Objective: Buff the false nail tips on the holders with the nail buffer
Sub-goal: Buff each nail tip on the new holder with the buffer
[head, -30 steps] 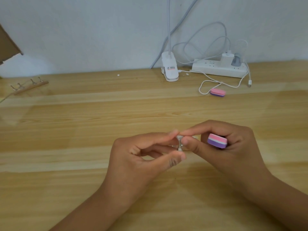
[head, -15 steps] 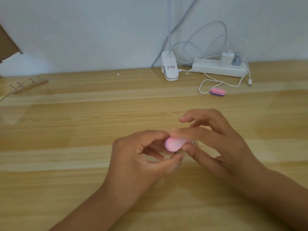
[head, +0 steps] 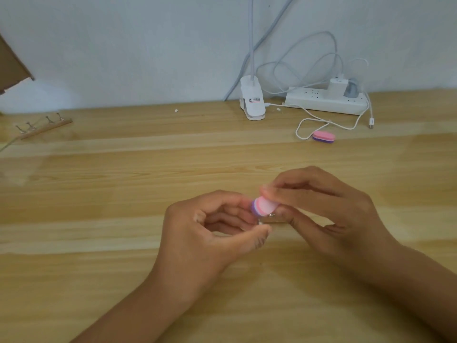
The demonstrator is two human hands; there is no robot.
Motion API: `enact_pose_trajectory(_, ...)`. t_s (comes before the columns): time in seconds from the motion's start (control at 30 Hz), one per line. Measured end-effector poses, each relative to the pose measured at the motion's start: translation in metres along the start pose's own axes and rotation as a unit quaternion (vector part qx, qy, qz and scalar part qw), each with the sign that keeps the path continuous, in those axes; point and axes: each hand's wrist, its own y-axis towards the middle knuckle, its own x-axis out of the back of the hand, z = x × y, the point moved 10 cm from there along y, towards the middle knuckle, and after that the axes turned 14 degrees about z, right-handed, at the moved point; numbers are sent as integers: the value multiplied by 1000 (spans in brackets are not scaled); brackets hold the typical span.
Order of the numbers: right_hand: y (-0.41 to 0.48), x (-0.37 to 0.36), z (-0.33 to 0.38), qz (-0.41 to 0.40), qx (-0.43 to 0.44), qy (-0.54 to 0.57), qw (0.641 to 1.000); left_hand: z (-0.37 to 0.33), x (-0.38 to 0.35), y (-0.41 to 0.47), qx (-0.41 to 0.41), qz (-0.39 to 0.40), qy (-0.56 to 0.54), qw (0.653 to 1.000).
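Where the two hands meet, head view: a person's left hand [head: 210, 233] and right hand [head: 329, 214] touch low over the pale wooden counter [head: 99, 194], near its front middle.
Left hand: fingers curled, thumb and forefinger pinching a small silver metal nail holder [head: 265, 220], of which only a glint shows.
Right hand: thumb and fingers gripping a pink-and-purple layered foam nail buffer [head: 263, 206], blurred, its rounded end pointing at the left hand.
False nail tip: hidden; judged to sit on top of the holder, under the buffer's face.
Key relation: the buffer lies directly above the holder, touching it or just over it. Its long axis runs roughly left to right, from the right hand's fingers across to the left fingertips. The right hand looks set to stroke along that line while the left steadies.
Rear of counter: a second pink-and-purple oval buffer [head: 323, 137] beside a looped white cable [head: 303, 131], a white power strip [head: 324, 101] and a white clip lamp base [head: 252, 102].
Far left: a thin wooden strip of small metal holders [head: 45, 126], well apart from both hands; whether tips sit on them cannot be told.
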Motion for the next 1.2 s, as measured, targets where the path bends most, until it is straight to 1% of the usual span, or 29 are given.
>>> enact_pose_trajectory(0.1,-3,9,-8,-27,-29,13,999,2,2,2,-4,-5,-14,1000)
enact_pose_trajectory(0.2,-2,3,7,-31,5,42,999,-6,-5,2,-38,26,-18,999)
enact_pose_trajectory(0.27,-2,2,10,-28,14,33,999,-7,-5,2,-50,33,-25,998)
enact_pose_trajectory(0.33,-2,7,0,-36,-15,29,999,-1,1,2,-36,18,-70,997)
enact_pose_trajectory(0.4,-4,14,-7,-56,-44,44,996,6,0,5,-27,26,-127,991)
enact_pose_trajectory(0.5,-5,14,7,-82,-16,51,995,10,-11,9,-26,75,-212,974)
enact_pose_trajectory(0.57,-7,12,10,-85,-6,34,996,11,-17,10,-18,102,-246,964)
enact_pose_trajectory(0.6,-7,11,6,-81,-14,23,996,11,-19,10,-15,109,-252,961)
enact_pose_trajectory(0.7,-8,16,-4,-89,-44,18,995,10,-20,10,-16,116,-249,961)
enact_pose_trajectory(0.77,-9,19,7,-105,-19,12,994,14,-18,10,-7,101,-241,965)
enact_pose_trajectory(0.83,-9,16,18,-102,9,-7,995,16,-19,10,2,97,-229,969)
enact_pose_trajectory(0.9,-9,14,12,-90,2,-20,996,17,-18,9,2,97,-231,968)
enact_pose_trajectory(1.0,-9,17,0,-95,-27,-13,995,17,-15,9,-1,92,-231,969)
enact_pose_trajectory(1.07,-10,17,10,-102,2,-18,995,18,-17,10,4,97,-219,971)
enact_pose_trajectory(1.13,-10,11,19,-91,34,-30,995,16,-22,10,4,114,-199,973)
enact_pose_trajectory(1.2,-8,8,9,-79,18,-38,996,18,-22,10,10,109,-204,973)
